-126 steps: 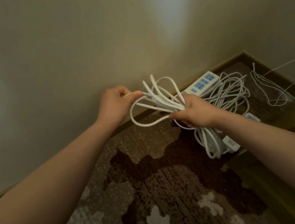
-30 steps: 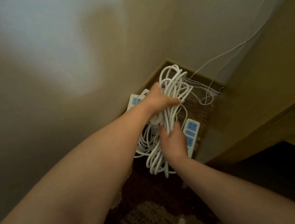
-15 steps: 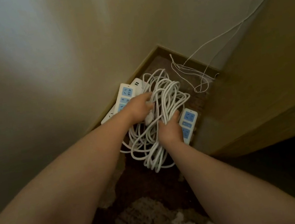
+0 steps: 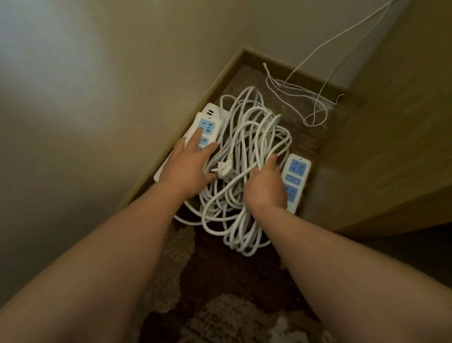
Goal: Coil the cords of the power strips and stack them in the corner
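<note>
I am looking down my two bare forearms into a room corner where a plain pale wall (image 4: 83,90) meets a tan wooden cabinet side (image 4: 421,121). My left hand (image 4: 188,169) lies flat, its fingers (image 4: 196,138) straight and spread, relaxed rather than clenched, their tips resting on the white power strip with pale blue socket faces (image 4: 206,125) that runs along the baseboard, its long axis pointing away from me toward the corner. Just to the right of those fingers, touching the thumb side of that hand, sits the loose bundle of thick white power cord (image 4: 254,136), many loops piled on the floor, its long axis also running from me toward the corner. A white angled plug (image 4: 226,169) lies on top of the loops, in the gap between my two hands. My right hand (image 4: 267,188) is curled, its fingers (image 4: 272,160) hooked around several loops at the right edge of the bundle. Directly to the right of those fingers, partly under that hand, lies a second white power strip with pale blue sockets (image 4: 295,180), parallel to the first. Beyond the bundle, further into the corner, a thin white wire (image 4: 306,102) trails loosely up the wall. The brown and cream patterned carpet (image 4: 232,336) carries everything. I judge the bundle is being settled between the two strips; the right hand, already gripping loops, is better placed to tidy it.
</note>
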`<state>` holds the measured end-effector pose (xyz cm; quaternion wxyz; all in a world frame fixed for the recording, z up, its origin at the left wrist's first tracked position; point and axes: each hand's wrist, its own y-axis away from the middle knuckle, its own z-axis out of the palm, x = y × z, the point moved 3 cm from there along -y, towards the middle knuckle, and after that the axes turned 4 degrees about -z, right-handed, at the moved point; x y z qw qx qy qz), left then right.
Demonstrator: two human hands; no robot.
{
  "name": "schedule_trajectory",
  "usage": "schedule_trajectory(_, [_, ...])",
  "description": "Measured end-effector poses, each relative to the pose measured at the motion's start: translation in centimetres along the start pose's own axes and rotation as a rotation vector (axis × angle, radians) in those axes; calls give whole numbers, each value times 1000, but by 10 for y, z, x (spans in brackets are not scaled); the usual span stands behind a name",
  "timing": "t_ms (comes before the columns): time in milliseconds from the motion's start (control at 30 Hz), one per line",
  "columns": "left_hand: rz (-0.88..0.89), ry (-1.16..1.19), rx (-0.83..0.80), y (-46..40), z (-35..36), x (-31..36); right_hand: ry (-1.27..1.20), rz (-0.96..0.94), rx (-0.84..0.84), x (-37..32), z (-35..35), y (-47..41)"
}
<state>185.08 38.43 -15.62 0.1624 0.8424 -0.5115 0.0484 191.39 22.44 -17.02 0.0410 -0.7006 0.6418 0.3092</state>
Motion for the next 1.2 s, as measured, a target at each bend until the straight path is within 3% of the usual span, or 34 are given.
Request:
schedule_trajectory(133, [52, 13, -52, -18, -9, -6, -125, 109, 55, 3, -4, -6])
schedule_trajectory(300, [63, 57, -191, -12, -5, -18, -136, 116, 53, 1, -7, -6])
schedule_trajectory(433, [95, -11, -201, 3, -6, -30, -148, -51, 56, 3, -7, 15])
schedule_trajectory(600, [80, -6, -168, 5, 1, -29, 30, -229, -59, 10, 18, 35])
schedule_trajectory(900, [6, 7, -157, 14, -10, -20, 67, -64, -298, -4, 8, 16])
schedule_trajectory(1033, [19, 106, -30, 67, -24, -21, 6, -55, -224, -12, -16, 43])
schedule_trajectory(1200, [52, 350, 49, 176, -43, -31, -326, -384, 35, -74, -62, 106])
